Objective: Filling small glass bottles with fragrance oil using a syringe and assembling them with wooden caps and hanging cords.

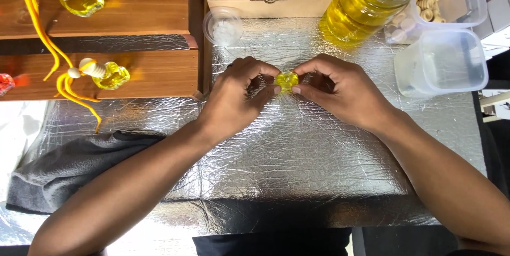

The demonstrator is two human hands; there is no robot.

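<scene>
Fingertips of my left hand [234, 96] and right hand [340, 92] together, pinching a small yellow bottle [287, 81] over the foil mat [297, 160].

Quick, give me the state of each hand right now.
Left hand: closed, pinching the yellow bottle.
Right hand: closed, pinching the same bottle from the other side.
</scene>
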